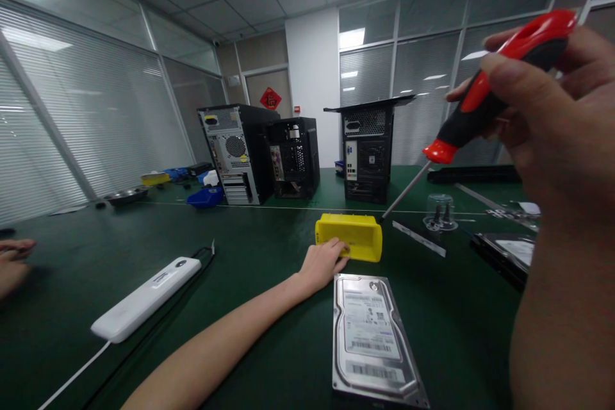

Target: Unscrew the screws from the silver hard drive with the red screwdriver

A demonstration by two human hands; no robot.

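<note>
My left hand rests at the front of a small yellow plastic bin, its bent fingers reaching over the low front edge. What those fingertips pinch, if anything, does not show. Raised close to the camera on the right, my right hand grips a red and black screwdriver. The screwdriver's shaft slants down and left, its tip near the bin's right corner; whether they touch is unclear. Just nearer than the bin, a silver hard drive lies label side up on the green table.
Behind stand computer cases, one with a loose panel on top. Right of the bin are a metal strip, a clear cup and another drive. A white power strip lies left; another person's hand shows beyond.
</note>
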